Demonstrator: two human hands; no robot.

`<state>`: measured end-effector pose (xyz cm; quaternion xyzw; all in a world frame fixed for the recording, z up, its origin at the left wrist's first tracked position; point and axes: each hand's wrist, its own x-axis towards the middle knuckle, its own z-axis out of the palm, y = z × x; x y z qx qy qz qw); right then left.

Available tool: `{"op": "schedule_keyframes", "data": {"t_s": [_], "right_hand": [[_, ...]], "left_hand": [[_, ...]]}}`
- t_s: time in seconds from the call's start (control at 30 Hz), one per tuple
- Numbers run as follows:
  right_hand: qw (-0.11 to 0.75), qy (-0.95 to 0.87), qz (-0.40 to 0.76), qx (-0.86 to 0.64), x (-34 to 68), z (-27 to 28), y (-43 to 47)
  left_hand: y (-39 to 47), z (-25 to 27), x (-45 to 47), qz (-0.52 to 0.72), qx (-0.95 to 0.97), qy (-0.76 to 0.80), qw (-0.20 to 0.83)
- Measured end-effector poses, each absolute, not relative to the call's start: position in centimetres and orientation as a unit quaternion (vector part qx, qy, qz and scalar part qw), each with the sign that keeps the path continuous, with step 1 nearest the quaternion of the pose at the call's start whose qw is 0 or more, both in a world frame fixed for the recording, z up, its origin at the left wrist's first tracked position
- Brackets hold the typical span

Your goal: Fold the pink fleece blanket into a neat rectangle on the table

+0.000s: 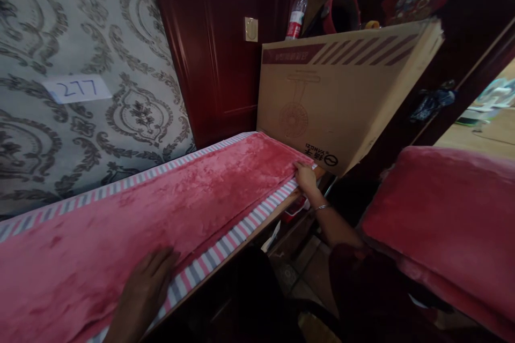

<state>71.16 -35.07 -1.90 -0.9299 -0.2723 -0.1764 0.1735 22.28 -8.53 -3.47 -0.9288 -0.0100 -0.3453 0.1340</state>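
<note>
Head view: one long pink plush fabric strip (201, 193), lying lengthwise over pink, grey and white striped cotton-like cloth (241, 229) on the wooden surface (281, 207). Left hand (147, 281) lay spread flat on its near edge. Right hand (306, 176) touched its near right corner; whether pinching could not be told. Brown printed cardboard box (330, 96) stood beyond, far right.

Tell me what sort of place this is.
Probably a room in a home, judging by the patterned wallpaper, the pink plush laid over striped cloth, and the carton standing beside them.
</note>
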Motion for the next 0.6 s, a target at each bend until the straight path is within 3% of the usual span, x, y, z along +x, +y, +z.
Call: {"op": "schedule_keyframes", "data": {"t_s": [0.43, 0.6], "right_hand": [[0.205, -0.204, -0.214, -0.933, 72.1, -2.3, -35.5], [0.209, -0.378, -0.226, -0.873, 68.2, -1.5, -31.5]], "left_hand": [[-9.1, -3.7, 21.9, -0.324, -0.941, -0.059, 0.078], [-10.2, -2.8, 22.3, -0.320, -0.943, -0.066, 0.064]]}}
